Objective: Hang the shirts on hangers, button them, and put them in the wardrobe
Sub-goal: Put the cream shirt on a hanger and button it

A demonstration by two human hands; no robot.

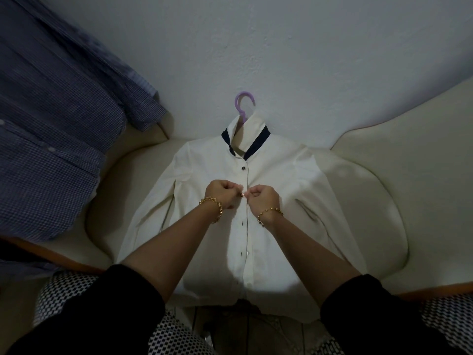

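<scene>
Two hands meet mid-frame: left hand [220, 193] and right hand [264, 197] each pinch the front edges of the white shirt [279, 175] (on a purple hanger [243, 103]), which lies flat on the cream seat [378, 201] beneath them.

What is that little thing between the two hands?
A small dark button on the white shirt, right between the left hand and right hand, in the head view.

Head view, close, facing down over white shirt [268, 175].
</scene>
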